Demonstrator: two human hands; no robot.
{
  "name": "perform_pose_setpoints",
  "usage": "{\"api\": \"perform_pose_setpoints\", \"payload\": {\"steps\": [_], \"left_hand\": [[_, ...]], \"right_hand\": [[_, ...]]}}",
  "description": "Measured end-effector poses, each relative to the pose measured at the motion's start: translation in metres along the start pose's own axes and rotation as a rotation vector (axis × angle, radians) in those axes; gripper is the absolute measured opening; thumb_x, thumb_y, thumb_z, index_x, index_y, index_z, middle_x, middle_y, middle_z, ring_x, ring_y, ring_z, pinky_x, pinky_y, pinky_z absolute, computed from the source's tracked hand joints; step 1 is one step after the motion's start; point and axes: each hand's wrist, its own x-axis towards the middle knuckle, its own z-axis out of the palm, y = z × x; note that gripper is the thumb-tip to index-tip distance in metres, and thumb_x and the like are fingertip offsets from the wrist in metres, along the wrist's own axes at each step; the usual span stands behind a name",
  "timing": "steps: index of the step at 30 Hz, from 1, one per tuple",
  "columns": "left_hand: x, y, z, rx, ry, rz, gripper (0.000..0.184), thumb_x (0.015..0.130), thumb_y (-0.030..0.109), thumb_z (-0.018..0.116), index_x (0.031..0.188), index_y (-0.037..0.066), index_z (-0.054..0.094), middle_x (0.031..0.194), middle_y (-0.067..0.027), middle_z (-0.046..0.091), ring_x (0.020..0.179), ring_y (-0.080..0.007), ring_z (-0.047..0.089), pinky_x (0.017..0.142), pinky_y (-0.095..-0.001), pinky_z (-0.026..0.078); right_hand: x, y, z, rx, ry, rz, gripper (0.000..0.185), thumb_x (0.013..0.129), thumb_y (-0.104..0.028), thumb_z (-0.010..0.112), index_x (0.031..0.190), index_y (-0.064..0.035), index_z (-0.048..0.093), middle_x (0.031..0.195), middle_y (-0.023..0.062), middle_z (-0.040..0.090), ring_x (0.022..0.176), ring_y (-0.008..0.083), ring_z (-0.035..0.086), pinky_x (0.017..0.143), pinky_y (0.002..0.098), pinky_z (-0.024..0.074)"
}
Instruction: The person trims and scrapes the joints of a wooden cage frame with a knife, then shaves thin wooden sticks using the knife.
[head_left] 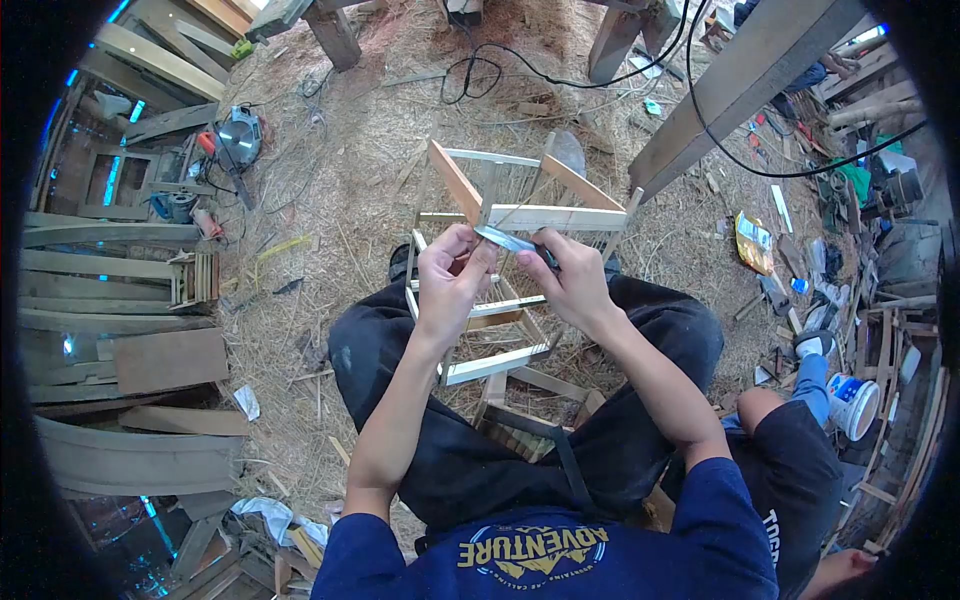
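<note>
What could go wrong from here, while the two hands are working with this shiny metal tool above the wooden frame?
The shiny metal tool runs from the right hand to the fingertips of the left hand; if its edge is sharp, a slip could cut them. The wooden frame has thin slats and might shift or crack if pressed. The coworker is close on the right, so a sudden elbow movement might bump them.

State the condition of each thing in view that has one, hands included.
Right hand: closed on the metal blade.
Left hand: fingers bent near the blade's tip; grip unclear.
Metal blade: held aslant.
Wooden frame: open, slats joined.
Power saw: set down; running or off, unclear.
Black cable: loosely looped.
Yellow packet: lying on the ground.
</note>
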Motion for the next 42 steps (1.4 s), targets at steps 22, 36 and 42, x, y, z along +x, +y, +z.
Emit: {"api": "perform_pose_setpoints", "payload": {"steps": [22,36,42], "left_hand": [[-0.0004,0.0013,-0.001,-0.017,0.01,0.019,0.008,0.099,0.011,0.066,0.099,0.004,0.062,0.076,0.006,0.056,0.061,0.0011,0.042,0.051,-0.0181,0.031],[0.0002,0.0018,0.0011,-0.024,0.028,0.028,0.008,0.1,0.011,0.062,0.098,0.004,0.06,0.074,0.0051,0.054,0.058,0.0003,0.039,0.049,-0.0191,0.027],[0.0016,0.0045,0.0002,-0.02,0.043,0.03,0.011,0.101,0.013,0.061,0.096,0.005,0.059,0.073,0.005,0.053,0.058,0.0001,0.04,0.049,-0.0189,0.028]], "right_hand": [[0.0002,0.0013,0.0051,0.023,0.008,-0.017,0.035,0.094,-0.036,0.068,0.097,-0.0012,0.065,0.078,0.0188,0.068,0.069,0.0357,0.069,0.062,0.0428,0.053],[0.0034,0.0005,0.0067,0.062,0.016,0.03,0.037,0.093,-0.038,0.069,0.095,-0.0016,0.067,0.078,0.0188,0.068,0.069,0.0353,0.068,0.062,0.042,0.0517],[0.0082,-0.0001,0.0077,0.086,0.005,0.062,0.032,0.092,-0.032,0.071,0.096,0.0,0.069,0.071,0.0169,0.065,0.065,0.0308,0.065,0.062,0.04,0.0476]]}}
